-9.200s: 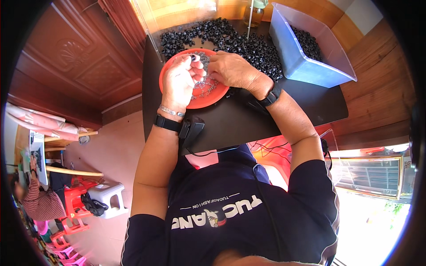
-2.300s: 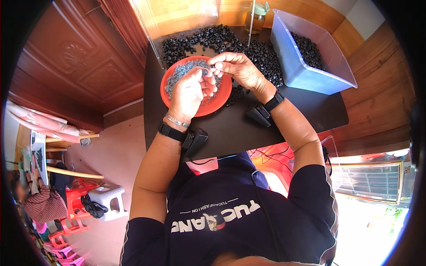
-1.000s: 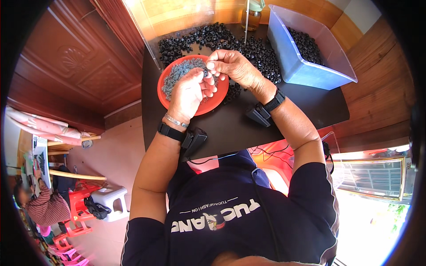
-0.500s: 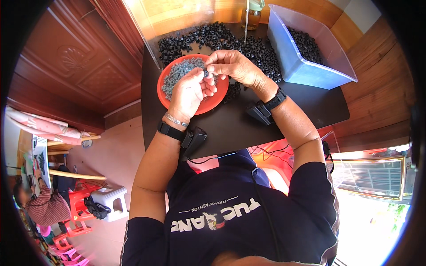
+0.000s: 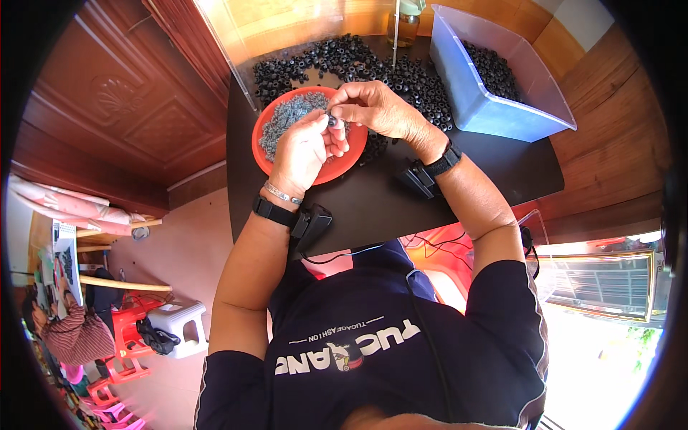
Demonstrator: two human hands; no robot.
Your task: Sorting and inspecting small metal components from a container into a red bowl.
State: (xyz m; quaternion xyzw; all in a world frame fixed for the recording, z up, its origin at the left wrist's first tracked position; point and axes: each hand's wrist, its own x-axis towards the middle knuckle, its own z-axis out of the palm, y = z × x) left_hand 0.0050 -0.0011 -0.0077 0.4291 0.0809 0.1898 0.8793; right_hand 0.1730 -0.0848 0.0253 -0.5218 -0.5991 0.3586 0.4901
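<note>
Over an orange-red bowl (image 5: 259, 147) full of small grey pieces (image 5: 283, 118), both my hands meet at the fingertips. My left hand (image 5: 304, 149) is palm up and pinches a small black ring-shaped part (image 5: 332, 121) between thumb and forefinger. From the right my right hand (image 5: 383, 111) reaches in, with thumb and forefinger pressed together against that part. Whatever is between the right fingertips is too small to make out. Behind the bowl, many similar black parts (image 5: 351, 57) lie loose across the dark table (image 5: 358, 211).
A translucent blue bin (image 5: 469, 97) holding more black parts (image 5: 491, 70) stands at the right. A lidded jar (image 5: 403, 29) of amber liquid is at the back, near a clear upright panel (image 5: 395, 36). At far left, another person (image 5: 75, 333) sits by stools (image 5: 179, 322).
My hands stay at almost the same spot over the bowl, with the fingertips shifting slightly around the black part. The person at far left has moved their head and arm a little.
</note>
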